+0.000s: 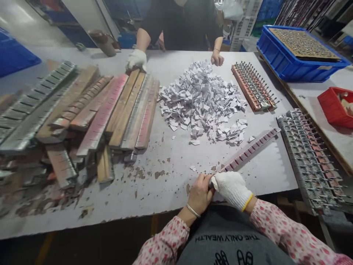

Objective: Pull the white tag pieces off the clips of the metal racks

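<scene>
A long pink strip with dark slots [248, 150] lies slantwise on the table in front of me, its far end towards the right. My left hand [200, 194], bare and with a bracelet at the wrist, is closed round the strip's near end. Beside it, my right hand [233, 189] wears a white knitted glove, and its fingers are pinched together against the same end. What the gloved fingertips hold is too small and too covered to make out. Beyond the strip spreads a heap of small white flat pieces [202, 99].
Slotted wooden and metal bars [102, 114] are piled on the left. On the right lie two blocks of strips with pins sticking out, the farther block [253, 88] and the nearer block [310, 158]. A blue crate [292, 68] and red bin [331, 106] stand beyond. Opposite is a co-worker [179, 27].
</scene>
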`<state>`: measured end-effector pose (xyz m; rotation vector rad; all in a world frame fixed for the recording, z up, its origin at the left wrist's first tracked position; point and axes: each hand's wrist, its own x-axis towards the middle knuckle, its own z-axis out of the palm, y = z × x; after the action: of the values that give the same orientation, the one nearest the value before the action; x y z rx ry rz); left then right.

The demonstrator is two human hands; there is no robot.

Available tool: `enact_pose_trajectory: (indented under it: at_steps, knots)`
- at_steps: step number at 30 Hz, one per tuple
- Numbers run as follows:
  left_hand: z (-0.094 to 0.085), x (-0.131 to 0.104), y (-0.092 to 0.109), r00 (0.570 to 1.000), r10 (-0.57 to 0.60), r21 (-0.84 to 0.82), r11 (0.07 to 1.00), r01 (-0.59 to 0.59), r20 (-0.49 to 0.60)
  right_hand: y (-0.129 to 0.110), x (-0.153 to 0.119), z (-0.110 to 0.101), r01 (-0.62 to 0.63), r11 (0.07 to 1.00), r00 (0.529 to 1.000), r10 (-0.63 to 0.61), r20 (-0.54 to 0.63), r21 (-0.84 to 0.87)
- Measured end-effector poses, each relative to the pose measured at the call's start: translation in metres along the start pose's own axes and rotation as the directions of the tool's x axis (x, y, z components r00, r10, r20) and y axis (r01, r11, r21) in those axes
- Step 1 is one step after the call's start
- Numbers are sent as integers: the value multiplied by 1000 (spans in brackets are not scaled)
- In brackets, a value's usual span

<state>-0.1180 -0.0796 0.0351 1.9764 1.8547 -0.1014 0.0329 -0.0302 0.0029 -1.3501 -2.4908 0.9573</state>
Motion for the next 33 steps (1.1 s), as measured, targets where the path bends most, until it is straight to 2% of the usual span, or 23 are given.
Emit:
enact_pose_trajectory:
  at_steps: [4, 6, 10, 13, 15, 16, 18, 20, 22, 24, 27, 30, 33]
  knots:
    - [0, 1, -2, 1000, -9, 21, 1000, 9, 17, 5, -11, 22, -6, 1000, 995, 4, -98, -18]
    - [1, 1, -1, 1000, -4, 35, 999, 4, 14, 7, -15, 28, -28, 999, 994, 26, -107, -18]
    - [1, -1, -1, 1000, -11, 78, 997, 9, 27, 5, -8, 13, -39, 999, 999, 39, 16, 20]
    - [-11, 6, -9, 993, 29, 69, 997, -37, 111, 1, 1, -7, -18, 999, 994, 14, 113, 34]
    - [-28, 21, -17, 988, 56, -18, 998, -54, 142, -1, 3, -16, -9, 999, 991, 4, 130, 34]
    - [-38, 33, -21, 992, 46, -65, 997, -39, 117, -1, 2, -19, -10, 999, 992, 5, 128, 38]
    - [-58, 63, -30, 1000, -26, -123, 992, 26, 0, 0, -1, -19, -21, 998, 994, 15, 106, 54]
    - [-74, 95, -37, 988, -100, -127, 988, 85, -117, 4, -6, -15, -4, 995, 997, -3, 72, 96]
    - [-83, 119, -40, 975, -135, -132, 985, 113, -177, 12, -11, -10, -2, 989, 1000, -3, 31, 150]
    - [-82, 131, -39, 968, -158, -167, 978, 126, -196, 23, -15, -6, -22, 973, 1000, 25, -11, 231]
    - [-69, 123, -26, 976, -153, -270, 957, 107, -156, 40, -17, -1, -58, 904, 991, 102, -83, 424]
    - [-48, 97, -4, 992, -106, -409, 910, 67, -73, 49, -13, 1, -67, 789, 969, 198, -149, 611]
    - [-34, 71, 15, 999, -45, -526, 850, 42, 8, 45, -7, -1, 18, 709, 966, 170, -195, 705]
